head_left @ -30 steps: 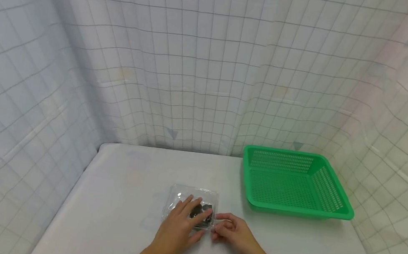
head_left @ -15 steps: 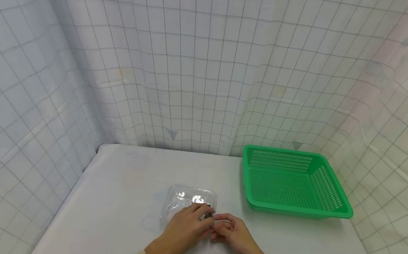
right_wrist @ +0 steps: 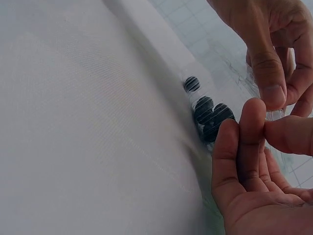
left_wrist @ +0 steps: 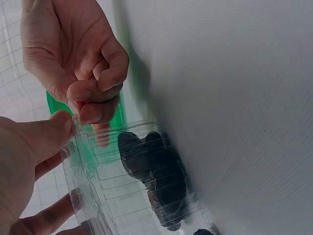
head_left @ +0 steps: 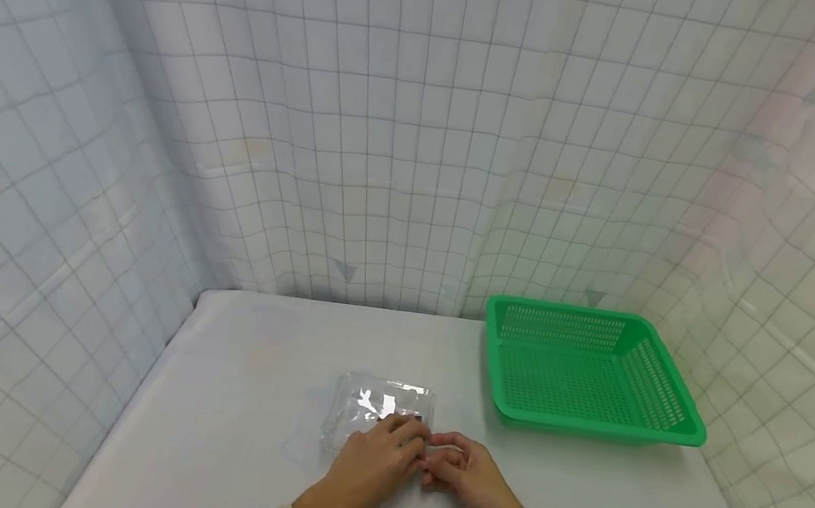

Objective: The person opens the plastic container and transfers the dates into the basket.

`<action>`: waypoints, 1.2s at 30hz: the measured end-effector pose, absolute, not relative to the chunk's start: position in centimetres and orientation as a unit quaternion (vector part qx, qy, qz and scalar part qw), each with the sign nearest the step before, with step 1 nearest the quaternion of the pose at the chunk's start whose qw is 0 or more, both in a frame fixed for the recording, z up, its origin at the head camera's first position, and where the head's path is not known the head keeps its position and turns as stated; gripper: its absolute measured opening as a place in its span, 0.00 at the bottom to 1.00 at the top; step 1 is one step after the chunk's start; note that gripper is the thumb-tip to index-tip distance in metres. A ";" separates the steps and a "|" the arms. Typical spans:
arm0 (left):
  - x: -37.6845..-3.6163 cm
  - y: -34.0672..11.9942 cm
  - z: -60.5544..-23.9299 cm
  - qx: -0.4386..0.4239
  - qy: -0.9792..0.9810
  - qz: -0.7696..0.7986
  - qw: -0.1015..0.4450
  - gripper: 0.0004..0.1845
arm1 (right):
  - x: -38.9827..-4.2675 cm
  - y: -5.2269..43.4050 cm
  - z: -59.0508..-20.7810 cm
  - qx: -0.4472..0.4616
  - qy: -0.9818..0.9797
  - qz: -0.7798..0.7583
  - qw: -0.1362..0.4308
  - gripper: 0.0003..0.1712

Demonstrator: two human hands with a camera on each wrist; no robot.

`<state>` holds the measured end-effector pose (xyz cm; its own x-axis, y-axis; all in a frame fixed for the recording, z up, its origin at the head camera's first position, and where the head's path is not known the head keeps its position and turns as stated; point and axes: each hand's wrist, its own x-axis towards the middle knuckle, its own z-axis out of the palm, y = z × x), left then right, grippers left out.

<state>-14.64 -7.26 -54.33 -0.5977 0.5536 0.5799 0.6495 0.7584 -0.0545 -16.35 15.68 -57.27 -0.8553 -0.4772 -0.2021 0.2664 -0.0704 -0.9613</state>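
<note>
Clear plastic box [head_left: 368, 413]: dark rounded pieces [left_wrist: 165, 171]
Left hand [head_left: 376, 464], right hand [head_left: 468, 480]: pinching edge
Green plastic basket [head_left: 562, 381]: two o'clock
White tablecloth [head_left: 246, 412]: beneath

You are working inside a plain curtained booth [head_left: 34, 153]. Noted: white grid-lined fabric [head_left: 412, 146] hangs on three sides of your white-covered table [head_left: 232, 402]. The wider premises, whether home, lab or shop, cannot be determined.

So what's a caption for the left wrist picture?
Left hand and right hand at a clear plastic container with dark rounded pieces inside.
</note>
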 end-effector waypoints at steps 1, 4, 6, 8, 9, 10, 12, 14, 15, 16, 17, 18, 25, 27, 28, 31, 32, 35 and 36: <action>-14.7 -7.2 -54.4 -0.340 -0.889 -0.077 0.298 0.11 | -16.3 15.7 -57.3 -0.085 0.631 -0.727 0.256 0.27; -14.7 -7.2 -54.6 -0.340 -0.888 -0.062 0.303 0.12 | -16.3 15.7 -57.4 -0.089 0.630 -0.729 0.253 0.26; -14.7 -7.1 -54.7 -0.338 -0.891 -0.049 0.300 0.12 | -16.2 15.7 -57.5 -0.091 0.631 -0.729 0.249 0.26; -14.6 -7.1 -54.7 -0.333 -0.895 -0.032 0.294 0.11 | -16.2 15.5 -57.5 -0.092 0.634 -0.726 0.249 0.25; -14.5 -7.1 -54.8 -0.331 -0.898 -0.025 0.289 0.11 | -16.1 15.5 -57.5 -0.092 0.635 -0.726 0.248 0.25; -14.4 -7.1 -54.8 -0.329 -0.900 -0.018 0.285 0.11 | -16.1 15.4 -57.5 -0.091 0.636 -0.725 0.248 0.25; -14.3 -7.1 -54.8 -0.326 -0.903 -0.015 0.279 0.10 | -16.1 15.3 -57.4 -0.090 0.637 -0.725 0.248 0.25; -14.3 -7.0 -54.6 -0.318 -0.905 -0.031 0.279 0.10 | -16.0 15.2 -57.2 -0.086 0.639 -0.723 0.247 0.25; -14.3 -7.0 -54.4 -0.315 -0.906 -0.046 0.280 0.10 | -16.0 15.2 -57.2 -0.084 0.641 -0.722 0.246 0.25; -14.4 -7.0 -54.2 -0.311 -0.905 -0.064 0.283 0.10 | -16.1 15.2 -57.1 -0.080 0.642 -0.722 0.246 0.25; -14.4 -7.0 -54.1 -0.308 -0.903 -0.084 0.286 0.11 | -16.1 15.2 -57.1 -0.077 0.643 -0.722 0.245 0.25; -14.5 -7.0 -53.9 -0.307 -0.900 -0.103 0.291 0.12 | -16.1 15.2 -57.0 -0.073 0.645 -0.720 0.245 0.26; -15.2 -7.4 -53.9 -0.326 -0.875 -0.151 0.323 0.15 | -16.2 15.3 -57.0 -0.073 0.654 -0.713 0.243 0.25; -15.3 -7.5 -53.9 -0.330 -0.873 -0.155 0.325 0.15 | -16.2 15.2 -56.9 -0.073 0.661 -0.707 0.240 0.25; -15.3 -7.5 -53.9 -0.332 -0.871 -0.158 0.325 0.15 | -16.3 15.2 -56.8 -0.072 0.665 -0.704 0.239 0.25; -15.2 -7.4 -53.7 -0.341 -0.866 -0.159 0.330 0.15 | -16.3 15.1 -56.6 -0.068 0.681 -0.691 0.231 0.26; -15.1 -7.3 -53.7 -0.345 -0.863 -0.156 0.333 0.15 | -16.3 15.1 -56.6 -0.067 0.688 -0.686 0.228 0.27; -15.1 -7.2 -53.7 -0.355 -0.860 -0.150 0.336 0.15 | -16.4 15.0 -56.6 -0.066 0.703 -0.672 0.223 0.32; -15.1 -7.2 -53.7 -0.357 -0.859 -0.148 0.335 0.15 | -16.5 14.9 -56.7 -0.066 0.707 -0.668 0.221 0.34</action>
<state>-15.09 -7.17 -53.68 -0.5204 0.5145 0.6815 0.7132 0.7008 0.0155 -16.47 14.93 -56.65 -0.8933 -0.3890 -0.2250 0.2025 0.0985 -0.9743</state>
